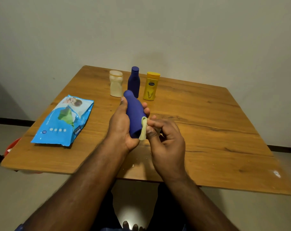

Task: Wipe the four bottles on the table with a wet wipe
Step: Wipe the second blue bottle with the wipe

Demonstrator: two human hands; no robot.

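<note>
Forearms reaching to frame center; left hand (123, 125) gripping blue bottle (134, 114) above desk (208, 130), right hand (164, 137) pinching wet wipe (144, 129) against it.

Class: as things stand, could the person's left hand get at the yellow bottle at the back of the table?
Probably not yet: the left hand grips a blue bottle. The yellow bottle stands unobstructed just beyond.

Left hand (123, 127) gripping, right hand (164, 135) pinching with curled fingers (151, 130)
</note>
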